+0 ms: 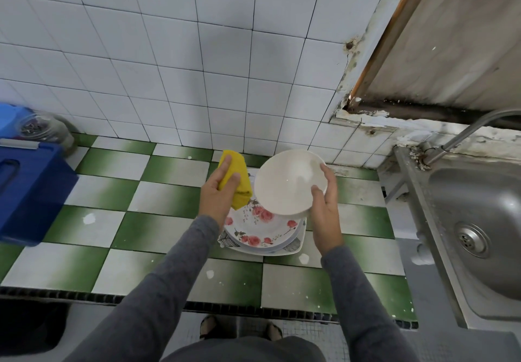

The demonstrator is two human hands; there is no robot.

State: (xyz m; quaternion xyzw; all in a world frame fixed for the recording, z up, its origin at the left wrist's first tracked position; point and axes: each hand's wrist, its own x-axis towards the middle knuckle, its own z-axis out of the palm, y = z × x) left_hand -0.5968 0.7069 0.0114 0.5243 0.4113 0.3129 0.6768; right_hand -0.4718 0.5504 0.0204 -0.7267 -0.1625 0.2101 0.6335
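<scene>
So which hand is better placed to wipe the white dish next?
Left, I think. The left hand grips the yellow cloth right beside the white dish; the right hand is busy holding that dish by its rim above the stacked plates.

Nothing legible shows anywhere in the view. The white bowl (290, 182) and the yellow sponge (238, 184) just left of it are plain. The stacked plates (262, 230) under the bowl carry only a pink rose pattern. The blue container (33, 192) far to the bowl's left and the steel sink (479, 206) to its right bear no lettering, brand mark or number that can be made out.
</scene>
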